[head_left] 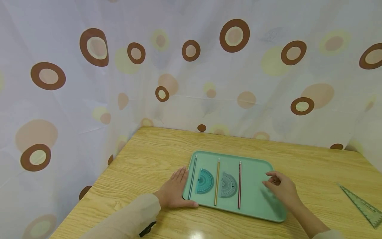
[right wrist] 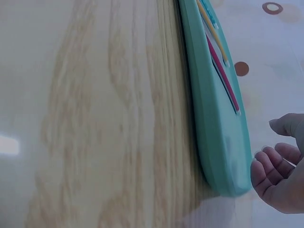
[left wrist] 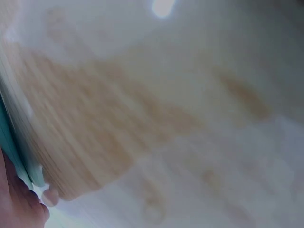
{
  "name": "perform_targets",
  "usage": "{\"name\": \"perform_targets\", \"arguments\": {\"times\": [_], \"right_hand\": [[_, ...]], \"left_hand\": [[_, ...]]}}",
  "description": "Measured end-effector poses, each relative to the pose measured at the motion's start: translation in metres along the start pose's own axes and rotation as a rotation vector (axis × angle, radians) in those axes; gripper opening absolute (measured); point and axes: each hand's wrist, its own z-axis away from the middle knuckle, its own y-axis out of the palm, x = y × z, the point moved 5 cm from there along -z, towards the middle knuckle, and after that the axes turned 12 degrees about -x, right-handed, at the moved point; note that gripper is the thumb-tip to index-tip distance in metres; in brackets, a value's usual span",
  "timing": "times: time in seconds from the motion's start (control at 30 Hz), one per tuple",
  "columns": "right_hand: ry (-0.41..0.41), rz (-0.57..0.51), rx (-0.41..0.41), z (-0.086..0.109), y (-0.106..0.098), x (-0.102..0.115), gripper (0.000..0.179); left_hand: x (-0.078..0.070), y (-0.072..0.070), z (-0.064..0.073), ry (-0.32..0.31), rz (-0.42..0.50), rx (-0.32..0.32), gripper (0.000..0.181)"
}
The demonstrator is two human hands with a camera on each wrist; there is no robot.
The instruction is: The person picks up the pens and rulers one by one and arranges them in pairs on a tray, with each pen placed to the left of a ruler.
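Note:
A mint-green tray (head_left: 256, 192) lies on the table. On it, from left to right, are a blue-green pencil (head_left: 192, 177), a teal protractor (head_left: 205, 181), a yellow pencil (head_left: 217, 182), a clear grey protractor (head_left: 228, 185) and a dark red pencil (head_left: 239, 186). My left hand (head_left: 174, 191) touches the tray's left side, its fingers straight along the edge and its thumb by the front corner. Over the tray's right part hovers my right hand (head_left: 282, 189), fingers loosely bent. The right wrist view shows that hand (right wrist: 280, 166) with nothing in it.
A clear triangular set square (head_left: 362, 205) lies on the wooden table (head_left: 161, 146) to the right of the tray. Behind and at the sides hangs a pale curtain (head_left: 191, 76) with brown and yellow circles.

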Motion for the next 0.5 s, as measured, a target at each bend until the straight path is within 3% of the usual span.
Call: {"name": "perform_targets", "arguments": {"times": [0.5], "right_hand": [[0.020, 0.083, -0.069, -0.011, -0.039, -0.045, 0.047]], "left_hand": [[-0.001, -0.002, 0.001, -0.016, 0.033, 0.002, 0.112]]}}
